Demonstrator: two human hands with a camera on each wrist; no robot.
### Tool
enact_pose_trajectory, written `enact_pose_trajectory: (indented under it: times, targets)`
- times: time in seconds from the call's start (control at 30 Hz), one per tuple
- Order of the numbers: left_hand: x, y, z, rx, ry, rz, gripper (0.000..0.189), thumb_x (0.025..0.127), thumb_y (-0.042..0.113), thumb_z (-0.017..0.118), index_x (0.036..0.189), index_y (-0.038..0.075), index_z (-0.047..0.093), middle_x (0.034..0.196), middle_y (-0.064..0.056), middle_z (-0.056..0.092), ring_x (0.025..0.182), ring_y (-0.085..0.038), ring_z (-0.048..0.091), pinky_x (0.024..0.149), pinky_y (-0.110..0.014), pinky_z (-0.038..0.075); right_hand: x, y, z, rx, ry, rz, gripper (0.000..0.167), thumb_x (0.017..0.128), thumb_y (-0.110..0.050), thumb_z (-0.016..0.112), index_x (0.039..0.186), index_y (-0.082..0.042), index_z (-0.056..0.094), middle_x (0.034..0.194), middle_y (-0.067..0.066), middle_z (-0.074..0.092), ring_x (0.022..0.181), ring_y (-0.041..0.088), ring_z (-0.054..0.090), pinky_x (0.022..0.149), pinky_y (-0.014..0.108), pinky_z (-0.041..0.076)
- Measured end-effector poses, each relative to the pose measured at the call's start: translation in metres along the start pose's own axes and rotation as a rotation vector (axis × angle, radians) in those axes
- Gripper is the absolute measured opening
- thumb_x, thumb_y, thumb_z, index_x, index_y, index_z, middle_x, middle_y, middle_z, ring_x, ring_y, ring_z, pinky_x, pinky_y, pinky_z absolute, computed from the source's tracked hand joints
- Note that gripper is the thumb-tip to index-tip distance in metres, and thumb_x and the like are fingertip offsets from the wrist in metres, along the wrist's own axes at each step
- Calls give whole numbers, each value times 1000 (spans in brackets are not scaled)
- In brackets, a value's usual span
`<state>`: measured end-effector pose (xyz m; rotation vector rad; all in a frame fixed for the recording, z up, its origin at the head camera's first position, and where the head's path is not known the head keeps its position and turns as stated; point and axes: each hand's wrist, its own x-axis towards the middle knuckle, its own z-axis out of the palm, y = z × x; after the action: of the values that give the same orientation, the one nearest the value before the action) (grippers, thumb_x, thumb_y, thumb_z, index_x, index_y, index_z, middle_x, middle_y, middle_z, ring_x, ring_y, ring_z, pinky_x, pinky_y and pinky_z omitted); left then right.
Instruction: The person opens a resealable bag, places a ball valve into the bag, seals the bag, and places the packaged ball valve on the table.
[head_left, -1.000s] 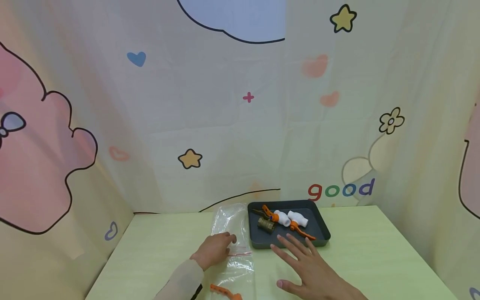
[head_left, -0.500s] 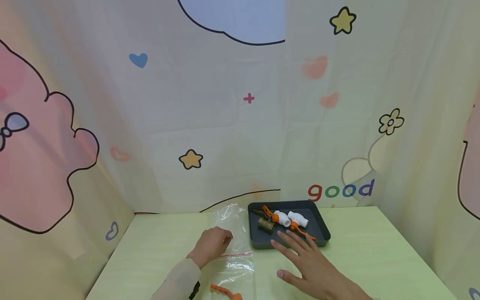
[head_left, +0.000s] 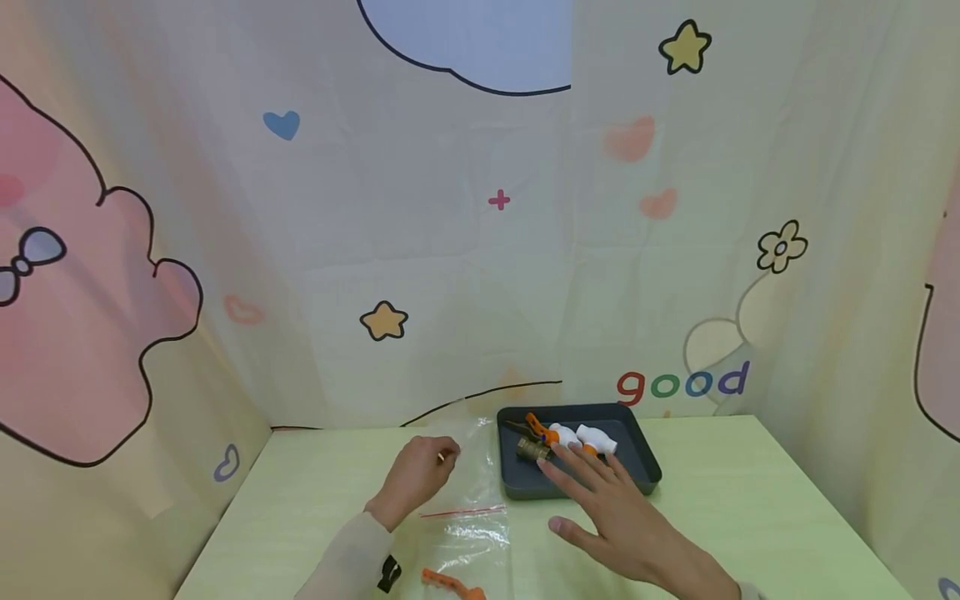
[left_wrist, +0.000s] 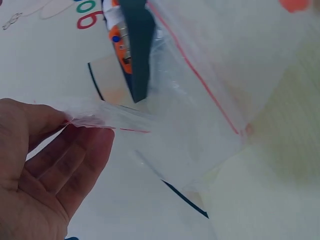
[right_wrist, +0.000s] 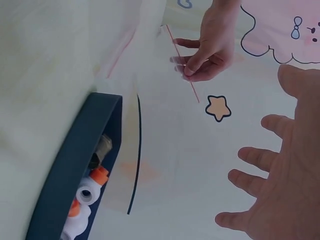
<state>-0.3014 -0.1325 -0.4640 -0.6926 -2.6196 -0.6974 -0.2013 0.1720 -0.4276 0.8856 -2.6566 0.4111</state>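
Note:
My left hand (head_left: 416,477) pinches the edge of a clear zip bag (left_wrist: 87,112) between thumb and fingers, and the bag's red seal line shows beside the fingertips in the left wrist view. Below it on the table lies another clear zip bag (head_left: 480,546) with a red line across its top. An orange-handled piece (head_left: 453,583) shows at this lower bag, cut off by the frame's bottom edge. My right hand (head_left: 622,525) holds nothing; its fingers (right_wrist: 257,160) are spread, and in the head view they overlap the near side of the dark grey tray (head_left: 525,490).
Inside the tray are two white valves (head_left: 597,439) with orange handles, a brass-coloured ribbed fitting (head_left: 531,449) and a dark piece behind it. A printed curtain (head_left: 450,250) rises behind the pale green table (head_left: 750,500).
My left hand has closed on the upper bag's edge and drawn it up and slightly left. My right hand has shifted slightly forward, covering more of the tray.

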Motion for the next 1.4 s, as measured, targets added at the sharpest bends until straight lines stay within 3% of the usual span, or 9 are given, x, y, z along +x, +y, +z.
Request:
enact_pose_trajectory:
  times: [0.27, 0.57, 0.77, 0.87, 1.2, 1.4]
  targets:
    - [5, 12, -16, -133, 154, -51, 7, 87, 3, 69, 87, 9, 72, 80, -2, 72, 67, -10, 64, 60, -19, 50, 13, -4, -14, 6, 46, -4, 69, 93, -52, 59, 153, -33, 32, 161, 2, 31, 147, 32, 31, 113, 68, 22]
    - [7, 35, -35, -235, 316, -23, 9, 86, 3, 70, 86, 11, 72, 78, 2, 71, 68, -10, 67, 62, -20, 52, 23, -8, -20, -53, 153, -55, 77, 89, -42, 70, 154, -26, 31, 158, 7, 36, 141, 32, 40, 107, 61, 39]
    - [6, 58, -46, -395, 354, -22, 7, 86, 1, 70, 90, 7, 72, 79, -3, 71, 66, -13, 68, 47, -19, 51, 33, -15, -34, -16, 197, -54, 83, 86, -42, 73, 155, -30, 28, 157, 5, 36, 136, 29, 46, 100, 54, 48]
    - [5, 68, -49, -461, 360, -14, 9, 87, 0, 70, 91, 7, 72, 80, -4, 71, 66, -13, 68, 46, -20, 51, 37, -19, -38, 16, 204, -62, 88, 84, -43, 76, 155, -31, 26, 157, 2, 35, 136, 27, 46, 95, 50, 51]
    - [0, 94, -50, -518, 410, 53, 10, 88, 0, 69, 93, 9, 71, 82, -4, 71, 70, -14, 71, 46, -18, 52, 44, -31, -38, 24, 250, -105, 97, 76, -49, 80, 155, -24, 29, 157, 4, 34, 137, 28, 46, 85, 50, 55]
    - [-4, 107, -48, -594, 416, 45, 8, 87, 0, 70, 94, 4, 72, 87, -8, 72, 75, -20, 73, 49, -19, 54, 46, -37, -35, 149, 254, -79, 98, 78, -43, 81, 156, -23, 26, 159, 2, 33, 136, 27, 48, 93, 47, 54]
